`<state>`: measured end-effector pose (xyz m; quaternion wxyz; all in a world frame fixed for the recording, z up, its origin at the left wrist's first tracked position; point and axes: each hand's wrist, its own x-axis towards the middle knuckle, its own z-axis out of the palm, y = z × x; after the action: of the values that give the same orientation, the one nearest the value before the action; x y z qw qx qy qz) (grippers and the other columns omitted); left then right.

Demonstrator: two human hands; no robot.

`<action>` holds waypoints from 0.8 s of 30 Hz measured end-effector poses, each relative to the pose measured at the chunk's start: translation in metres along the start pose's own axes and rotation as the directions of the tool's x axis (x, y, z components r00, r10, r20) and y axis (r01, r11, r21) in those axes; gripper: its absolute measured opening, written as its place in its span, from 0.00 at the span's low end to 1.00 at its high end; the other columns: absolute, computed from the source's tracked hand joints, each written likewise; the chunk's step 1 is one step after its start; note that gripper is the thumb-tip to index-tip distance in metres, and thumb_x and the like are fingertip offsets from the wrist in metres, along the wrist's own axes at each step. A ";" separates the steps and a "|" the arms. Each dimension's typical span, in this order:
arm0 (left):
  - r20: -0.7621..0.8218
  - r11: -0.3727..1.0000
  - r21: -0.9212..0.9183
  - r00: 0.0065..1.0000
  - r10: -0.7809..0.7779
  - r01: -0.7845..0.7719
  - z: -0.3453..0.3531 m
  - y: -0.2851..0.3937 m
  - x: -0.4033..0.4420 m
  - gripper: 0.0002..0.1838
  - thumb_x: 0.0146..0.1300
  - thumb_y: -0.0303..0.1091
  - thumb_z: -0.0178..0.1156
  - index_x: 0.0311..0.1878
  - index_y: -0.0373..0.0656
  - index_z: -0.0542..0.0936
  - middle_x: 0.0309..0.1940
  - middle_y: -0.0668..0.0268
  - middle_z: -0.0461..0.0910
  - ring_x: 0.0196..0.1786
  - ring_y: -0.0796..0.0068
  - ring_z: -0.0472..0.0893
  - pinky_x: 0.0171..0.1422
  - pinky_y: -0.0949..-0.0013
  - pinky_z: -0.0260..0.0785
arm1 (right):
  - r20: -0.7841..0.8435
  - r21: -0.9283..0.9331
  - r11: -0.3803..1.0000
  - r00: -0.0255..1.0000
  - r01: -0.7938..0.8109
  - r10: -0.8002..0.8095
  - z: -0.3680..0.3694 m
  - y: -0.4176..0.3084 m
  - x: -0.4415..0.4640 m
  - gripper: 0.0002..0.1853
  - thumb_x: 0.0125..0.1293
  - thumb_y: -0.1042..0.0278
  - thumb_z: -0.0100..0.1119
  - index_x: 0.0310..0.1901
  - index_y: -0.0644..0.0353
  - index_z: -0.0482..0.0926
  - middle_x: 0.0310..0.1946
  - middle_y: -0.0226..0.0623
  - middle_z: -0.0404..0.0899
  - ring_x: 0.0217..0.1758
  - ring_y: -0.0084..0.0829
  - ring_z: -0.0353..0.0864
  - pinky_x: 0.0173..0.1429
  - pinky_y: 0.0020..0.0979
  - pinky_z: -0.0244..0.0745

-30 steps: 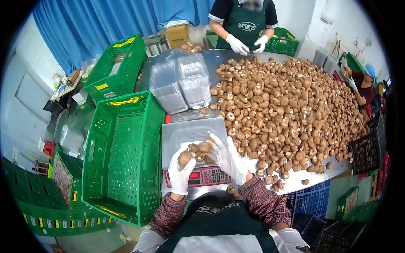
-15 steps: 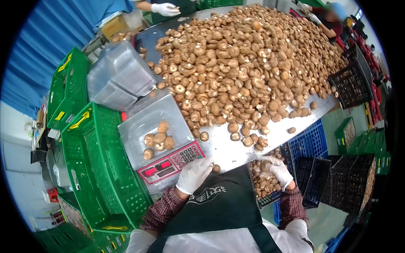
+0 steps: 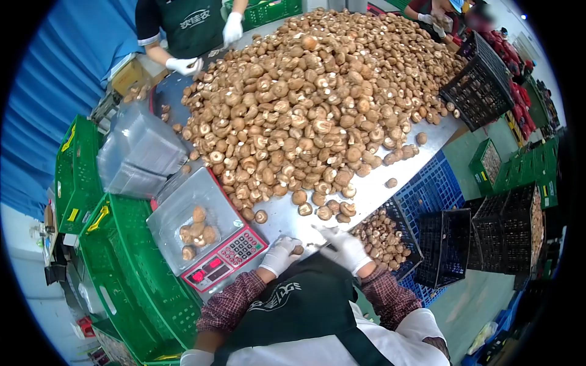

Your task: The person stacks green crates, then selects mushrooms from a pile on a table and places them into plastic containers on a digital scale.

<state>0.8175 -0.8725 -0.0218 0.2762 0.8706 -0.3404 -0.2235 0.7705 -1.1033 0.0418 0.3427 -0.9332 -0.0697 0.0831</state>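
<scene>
My left hand [image 3: 279, 256], in a white glove, is closed on a small mushroom [image 3: 297, 250] at the table's front edge, right of the scale. Gloved in white too, my right hand [image 3: 345, 249] is spread, its fingers apart over the table edge near some dark bits. Several mushrooms [image 3: 197, 230] rest on the metal plate of the scale [image 3: 163, 227], whose red panel faces me. Beyond both hands, a large heap of mushrooms [image 3: 293, 116] covers much of the metal table [image 3: 278, 221].
Clear plastic trays [image 3: 137, 152] are stacked behind the scale. Green crates [image 3: 122, 274] stand at the left. A black crate of mushrooms [image 3: 384, 241] is right of my right hand. Across the table a co-worker's gloved hands [image 3: 184, 66] are near the heap; another person is at the far right.
My right hand has moved from the black crate to the table edge. My left hand now shows a mushroom at its fingertips. The view has turned right, and the co-worker's apron has come into view.
</scene>
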 end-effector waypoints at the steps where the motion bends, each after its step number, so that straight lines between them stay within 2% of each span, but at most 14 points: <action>1: 0.003 1.000 -0.003 1.000 0.008 -0.008 0.000 0.005 0.006 0.17 0.58 0.33 0.62 0.51 0.43 0.76 0.47 0.58 0.77 0.51 0.62 0.78 0.47 0.65 0.75 | 0.063 0.075 0.996 0.997 0.039 -0.044 -0.003 -0.012 0.003 0.27 0.60 0.63 0.63 0.63 0.49 0.71 0.61 0.47 0.71 0.47 0.45 0.82 0.51 0.40 0.78; 3: 0.014 0.786 -0.612 0.995 -0.100 0.088 0.000 0.016 0.021 0.25 0.57 0.31 0.69 0.58 0.40 0.72 0.45 0.61 0.79 0.52 0.71 0.78 0.55 0.68 0.73 | 0.038 0.082 0.964 0.966 0.254 -0.257 0.021 -0.003 0.001 0.30 0.59 0.67 0.65 0.65 0.49 0.70 0.71 0.46 0.58 0.54 0.45 0.80 0.59 0.38 0.76; 4: 0.125 0.608 -0.766 0.975 -0.182 0.211 -0.012 0.030 0.026 0.27 0.60 0.30 0.68 0.61 0.38 0.70 0.48 0.62 0.79 0.52 0.77 0.77 0.56 0.72 0.73 | -0.088 0.134 0.957 0.965 0.259 -0.248 0.018 -0.011 -0.002 0.29 0.59 0.71 0.65 0.64 0.49 0.71 0.68 0.45 0.65 0.56 0.44 0.79 0.60 0.34 0.76; 5: 0.124 0.610 -0.765 0.976 -0.177 0.208 -0.014 0.037 0.030 0.27 0.60 0.30 0.68 0.61 0.38 0.70 0.48 0.62 0.79 0.52 0.77 0.77 0.56 0.72 0.73 | -0.092 0.131 0.957 0.965 0.258 -0.247 0.009 -0.011 -0.004 0.29 0.59 0.71 0.65 0.64 0.49 0.71 0.68 0.45 0.65 0.56 0.44 0.79 0.60 0.34 0.76; 8: 0.297 0.230 -0.912 0.933 -0.203 0.340 -0.016 0.039 0.041 0.24 0.61 0.24 0.64 0.61 0.38 0.72 0.46 0.64 0.80 0.49 0.78 0.78 0.55 0.73 0.74 | -0.253 0.272 0.958 0.967 0.085 -0.014 -0.003 0.030 -0.021 0.16 0.62 0.71 0.63 0.53 0.53 0.80 0.47 0.43 0.82 0.49 0.40 0.83 0.54 0.30 0.79; 9: 0.298 0.234 -0.910 0.933 -0.203 0.342 -0.008 0.029 0.044 0.24 0.61 0.24 0.64 0.61 0.38 0.72 0.46 0.64 0.80 0.49 0.78 0.78 0.55 0.73 0.74 | -0.218 0.322 0.945 0.966 -0.063 0.139 -0.029 0.028 -0.030 0.13 0.64 0.71 0.62 0.50 0.54 0.82 0.44 0.43 0.83 0.44 0.39 0.84 0.49 0.32 0.80; 10: 0.155 0.430 -0.867 0.956 -0.250 0.253 0.006 0.013 0.046 0.22 0.58 0.19 0.61 0.57 0.40 0.75 0.46 0.64 0.81 0.48 0.77 0.79 0.52 0.71 0.74 | -0.095 0.262 0.941 0.965 -0.214 0.245 -0.043 0.043 -0.039 0.16 0.62 0.69 0.63 0.52 0.53 0.81 0.42 0.44 0.83 0.40 0.40 0.84 0.45 0.34 0.81; 11: 0.003 0.609 -0.775 0.964 -0.266 0.171 0.020 -0.004 0.050 0.22 0.55 0.15 0.58 0.54 0.42 0.78 0.47 0.64 0.81 0.47 0.76 0.80 0.49 0.70 0.75 | 0.037 -0.045 0.943 0.943 -0.329 0.330 -0.061 0.044 -0.043 0.22 0.57 0.68 0.66 0.56 0.52 0.78 0.42 0.42 0.82 0.40 0.42 0.83 0.45 0.36 0.80; 13: -0.084 0.660 -0.729 0.934 -0.347 0.180 0.008 -0.001 0.060 0.20 0.52 0.17 0.59 0.50 0.43 0.80 0.44 0.62 0.82 0.48 0.69 0.82 0.49 0.69 0.75 | -0.035 -0.437 0.880 0.982 -0.184 0.188 -0.072 0.054 -0.046 0.27 0.54 0.67 0.66 0.58 0.51 0.76 0.44 0.41 0.82 0.44 0.42 0.82 0.47 0.38 0.78; 15: -0.139 0.810 -0.336 0.825 -0.548 0.481 -0.059 0.056 0.071 0.23 0.52 0.26 0.63 0.54 0.45 0.77 0.47 0.58 0.80 0.47 0.62 0.82 0.51 0.66 0.75 | -0.085 -0.236 0.966 0.993 -0.103 0.085 -0.068 0.048 -0.028 0.25 0.54 0.64 0.66 0.56 0.52 0.76 0.47 0.40 0.80 0.47 0.41 0.81 0.48 0.37 0.77; 16: -0.358 0.939 -0.103 0.869 -0.342 0.327 -0.039 0.036 0.074 0.32 0.50 0.35 0.67 0.61 0.48 0.72 0.56 0.53 0.74 0.46 0.55 0.82 0.50 0.61 0.76 | -0.106 -0.235 0.972 0.994 -0.034 0.009 -0.058 0.043 -0.014 0.26 0.54 0.64 0.66 0.57 0.51 0.76 0.50 0.40 0.79 0.49 0.40 0.80 0.51 0.38 0.75; 19: -0.324 0.950 0.146 0.921 -0.216 0.275 -0.031 0.035 0.094 0.39 0.50 0.39 0.70 0.67 0.51 0.66 0.63 0.49 0.66 0.47 0.53 0.82 0.49 0.59 0.77 | -0.126 -0.332 0.928 0.967 0.168 -0.220 -0.023 0.021 0.039 0.30 0.52 0.61 0.69 0.60 0.49 0.74 0.58 0.46 0.73 0.54 0.41 0.77 0.58 0.41 0.70; 22: -0.256 0.936 0.224 0.943 -0.213 0.272 -0.016 0.013 0.108 0.42 0.48 0.40 0.71 0.68 0.53 0.65 0.64 0.48 0.64 0.49 0.52 0.81 0.49 0.59 0.77 | -0.080 -0.595 0.780 0.951 0.195 -0.299 0.026 0.051 0.083 0.27 0.55 0.65 0.58 0.60 0.52 0.73 0.59 0.53 0.70 0.57 0.44 0.73 0.59 0.46 0.65; 24: -0.269 0.944 0.235 0.949 -0.164 0.230 -0.014 0.004 0.111 0.39 0.49 0.38 0.70 0.67 0.54 0.67 0.63 0.51 0.64 0.50 0.53 0.81 0.50 0.60 0.77 | -0.003 -0.532 0.827 0.977 0.180 -0.215 0.033 0.057 0.101 0.21 0.58 0.67 0.52 0.55 0.54 0.77 0.57 0.52 0.71 0.55 0.43 0.73 0.55 0.44 0.67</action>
<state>0.8978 -0.9500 -0.0313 0.1741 0.9503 -0.2408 -0.0932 0.8669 -1.1072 -0.0310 0.0813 -0.9812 -0.1750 -0.0046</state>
